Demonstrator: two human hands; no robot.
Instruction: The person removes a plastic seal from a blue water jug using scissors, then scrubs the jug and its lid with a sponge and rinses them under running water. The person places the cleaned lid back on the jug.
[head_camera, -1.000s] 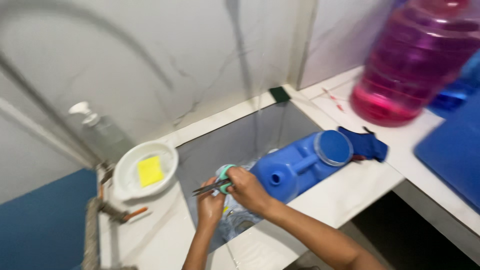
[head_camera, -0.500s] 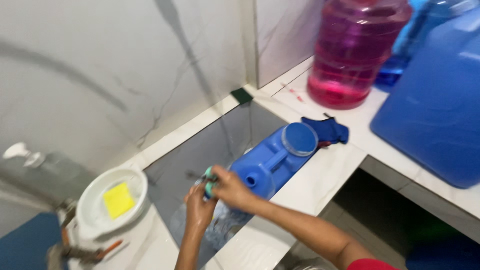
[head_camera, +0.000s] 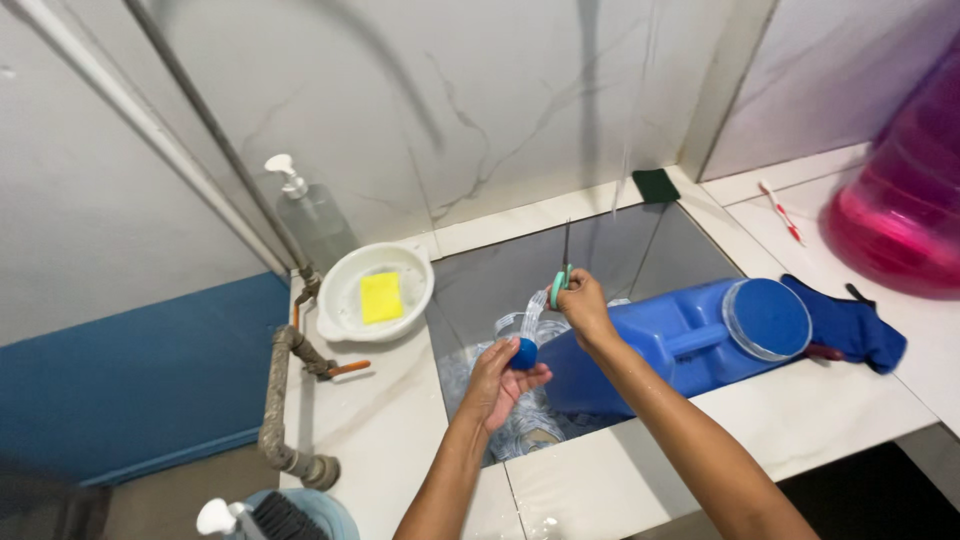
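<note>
**Two hands over the sink**

The left hand (head_camera: 497, 382) is curled around a small round blue cap (head_camera: 524, 353), pinching it with the fingertips. A clear plastic strip (head_camera: 531, 322) runs up from the cap to the right hand (head_camera: 583, 306). The right hand is closed around green-handled scissors (head_camera: 562, 275), blades pointing up. Both hands hang over the grey sink (head_camera: 640, 250), close together. The big blue plastic jug (head_camera: 690, 335) lies on its side, just beside the right hand.
</note>
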